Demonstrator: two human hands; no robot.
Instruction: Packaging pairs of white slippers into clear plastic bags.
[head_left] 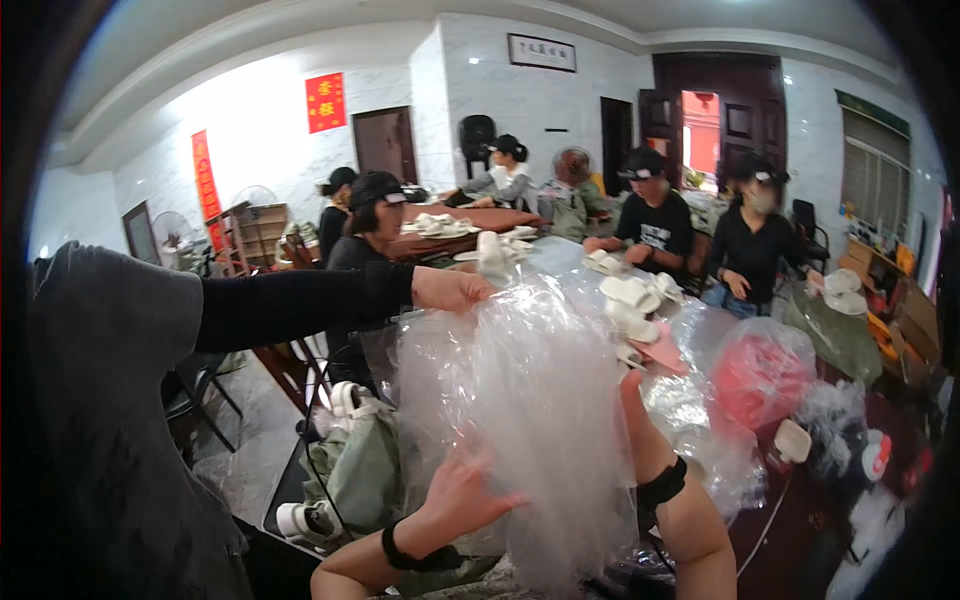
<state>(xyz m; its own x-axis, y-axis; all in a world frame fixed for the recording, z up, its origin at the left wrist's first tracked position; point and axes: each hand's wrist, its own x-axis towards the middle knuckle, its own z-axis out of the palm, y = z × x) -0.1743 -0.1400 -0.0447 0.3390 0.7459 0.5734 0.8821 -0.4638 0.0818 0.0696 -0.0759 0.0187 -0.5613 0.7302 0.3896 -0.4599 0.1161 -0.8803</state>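
A large bundle of clear plastic bags hangs in front of me and hides much of the table. My left hand is at its lower left side, thumb apart from the fingers, partly behind the film. On the right edge of the bundle, my right hand is upright against the plastic, and most of its fingers are hidden. Black bands circle both my wrists. Another person's hand, reaching from the left in a black sleeve, grips the top of the bundle.
White slippers lie along the table. To the right sit a clear bag with pink contents and a pale square thing with a cord. Green sacks with white shoes stand lower left. Several people work around the table.
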